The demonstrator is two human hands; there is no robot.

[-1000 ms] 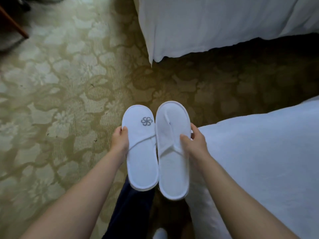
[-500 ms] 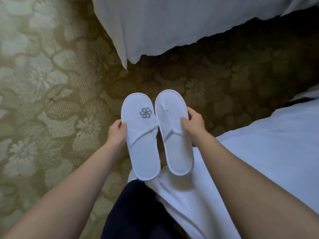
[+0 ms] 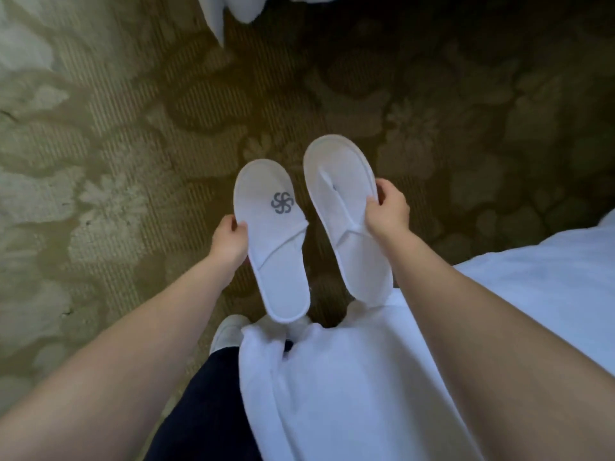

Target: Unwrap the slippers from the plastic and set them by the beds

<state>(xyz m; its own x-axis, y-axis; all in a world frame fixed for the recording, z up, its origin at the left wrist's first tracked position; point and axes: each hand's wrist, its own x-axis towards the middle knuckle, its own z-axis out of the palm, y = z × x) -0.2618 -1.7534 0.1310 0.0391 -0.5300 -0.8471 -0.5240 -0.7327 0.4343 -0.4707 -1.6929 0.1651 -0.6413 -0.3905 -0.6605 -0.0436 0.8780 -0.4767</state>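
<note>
Two flat white slippers are held above the carpet [image 3: 139, 134], one in each hand, with a narrow gap between them so that they do not touch. No plastic wrap is seen on either.

The left slipper [image 3: 278, 254] is gripped at its outer edge by the left hand [image 3: 229, 239]; the thumb is laid on the upper face and the fingers are curled beneath, so the hand is closed in a pinch on the rim. A closed toe cap of soft, matte cloth is shown, rounded at the front and marked with a grey pinwheel emblem [image 3: 282, 203]. The rear part is a plain elongated oval with a raised piped edge.

The right slipper [image 3: 346, 224] is pinched at its outer edge by the right hand [image 3: 387, 211], thumb on top and fingers wrapped around the side. A seamed, folded face is presented, with a crease running down the middle towards a V-shaped seam. It is held slightly further forward than the left one.

The carpet is olive and cream, woven with a large floral pattern and fine ribbing. Smooth white bedding [image 3: 532, 294] is draped at the right and lower centre, directly below the heels of the slippers. A second fold of white bedding [image 3: 233, 8] hangs at the top edge. A dark trouser leg [image 3: 213, 394] and a pale shoe tip [image 3: 226, 331] are visible below.
</note>
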